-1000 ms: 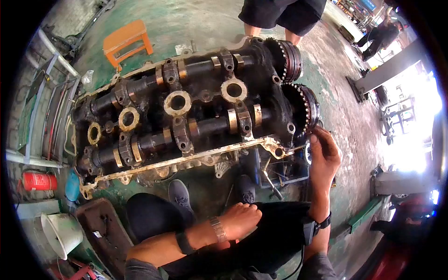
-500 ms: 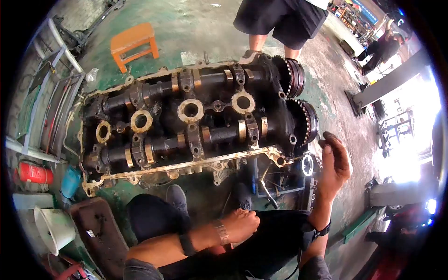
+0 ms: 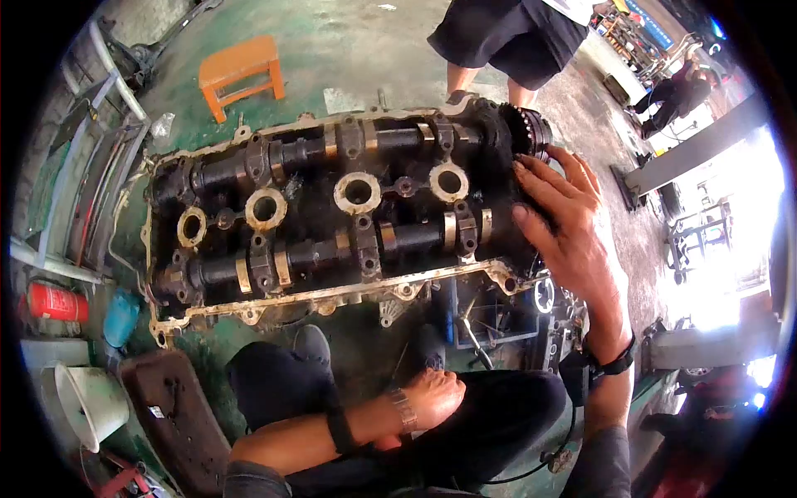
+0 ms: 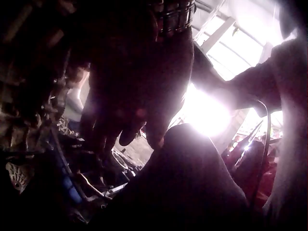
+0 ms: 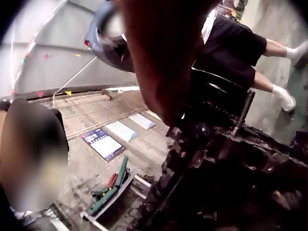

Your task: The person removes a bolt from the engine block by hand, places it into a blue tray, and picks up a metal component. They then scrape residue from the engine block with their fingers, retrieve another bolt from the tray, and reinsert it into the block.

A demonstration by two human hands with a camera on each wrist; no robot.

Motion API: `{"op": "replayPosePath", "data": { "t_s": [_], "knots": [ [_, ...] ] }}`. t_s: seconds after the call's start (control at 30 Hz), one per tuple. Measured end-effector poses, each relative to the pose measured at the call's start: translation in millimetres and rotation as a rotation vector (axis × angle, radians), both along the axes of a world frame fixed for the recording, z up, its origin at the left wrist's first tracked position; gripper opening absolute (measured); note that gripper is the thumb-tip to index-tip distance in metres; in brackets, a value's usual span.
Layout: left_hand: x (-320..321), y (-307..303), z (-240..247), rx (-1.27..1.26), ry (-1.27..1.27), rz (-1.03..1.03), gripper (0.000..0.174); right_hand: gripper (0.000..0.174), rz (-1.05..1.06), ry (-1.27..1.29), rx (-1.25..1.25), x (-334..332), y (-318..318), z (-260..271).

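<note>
sprocket (image 3: 538,135) lies just beside the right hand's fingertips (image 3: 554,153).

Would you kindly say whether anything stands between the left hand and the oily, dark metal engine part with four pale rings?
Nothing visible blocks the left hand from the engine part; the dark shoe seen between them lies lower, on the floor.

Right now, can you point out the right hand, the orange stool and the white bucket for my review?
Right hand (image 3: 574,222): head view, back of the hand.
Orange stool (image 3: 239,63): head view, top of the seat.
White bucket (image 3: 108,397): head view, outer wall.
</note>
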State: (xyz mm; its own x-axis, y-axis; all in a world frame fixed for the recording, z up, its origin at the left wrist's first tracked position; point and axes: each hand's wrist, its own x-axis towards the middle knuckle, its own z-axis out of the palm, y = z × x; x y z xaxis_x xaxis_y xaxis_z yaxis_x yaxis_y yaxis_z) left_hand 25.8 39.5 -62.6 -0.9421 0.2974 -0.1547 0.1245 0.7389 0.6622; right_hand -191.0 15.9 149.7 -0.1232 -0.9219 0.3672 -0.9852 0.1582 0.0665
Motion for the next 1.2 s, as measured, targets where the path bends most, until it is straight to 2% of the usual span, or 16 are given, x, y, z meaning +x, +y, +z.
{"op": "replayPosePath", "data": {
  "t_s": [0.13, 0.17, 0.23, 0.27, 0.3, 0.37, 0.43, 0.47, 0.5, 0.6, 0.63, 0.7, 0.77, 0.9, 1.07, 1.2],
  "knots": [
    [-1.1, -4.5, -2.4, 0.006, -0.064, -0.022, 0.052, 0.036, -0.014, -0.02, -0.023, -1.0, -2.7, -3.1],
    [-0.6, -0.9, -12.4, 0.007, -0.047, -0.017, 0.051, 0.04, -0.002, -0.048, 0.052, 1.0, -1.0, 3.0],
    [4.1, -1.6, -5.8, -0.001, 0.016, 0.057, 0.05, 0.039, -0.043, -0.272, -0.079, 1.4, 9.5, -9.8],
    [2.2, -6.1, 5.2, -0.022, -0.041, 0.027, 0.045, 0.04, -0.094, -0.519, -0.224, 8.0, 18.9, -16.6],
    [4.1, -4.0, 3.5, -0.015, -0.043, 0.036, 0.045, 0.039, -0.081, -0.503, -0.462, -6.2, 31.4, -39.5],
    [10.6, 0.9, 0.5, -0.024, 0.055, 0.078, 0.04, 0.037, -0.133, -0.841, -0.74, -4.6, 51.2, -66.3],
    [10.5, 2.1, 1.5, -0.008, 0.002, 0.095, 0.039, 0.034, -0.333, -0.981, -0.788, -11.3, 73.0, -105.7],
    [9.7, 2.5, 3.5, 0.008, -0.043, 0.12, 0.038, 0.034, -0.502, -0.95, -0.741, -10.9, 81.7, -124.6],
    [7.7, -0.9, 9.2, 0.004, -0.054, 0.094, 0.038, 0.034, -0.611, -0.837, -0.552, -18.3, 91.3, -133.7],
    [9.3, -4.2, 26.3, 0.008, -0.094, 0.036, 0.038, 0.028, -0.506, -0.863, -0.544, -8.9, 82.3, -120.4],
    [10.3, -3.5, 24.2, 0.014, -0.102, 0.015, 0.038, 0.034, -0.562, -0.944, -0.5, -8.2, 79.9, -118.6],
    [14.5, -0.1, 20.4, -0.016, -0.045, 0.029, 0.036, 0.027, -0.49, -0.798, -0.429, -11.8, 83.7, -125.7],
    [10.6, -2.3, 22.4, 0.0, -0.107, 0.003, 0.032, 0.027, -0.421, -0.88, -0.41, -8.9, 83.8, -123.7],
    [13.2, -5.1, 20.4, 0.012, -0.128, 0.005, 0.024, 0.023, -0.33, -0.82, -0.456, -14.6, 86.0, -129.9],
    [10.7, -4.6, 20.4, -0.012, -0.15, -0.016, 0.027, 0.024, -0.405, -0.836, -0.416, -16.6, 90.0, -128.6],
    [11.3, -5.4, 17.9, -0.018, -0.135, -0.028, 0.027, 0.026, -0.358, -0.836, -0.442, -17.1, 91.5, -131.7]
  ]
}}
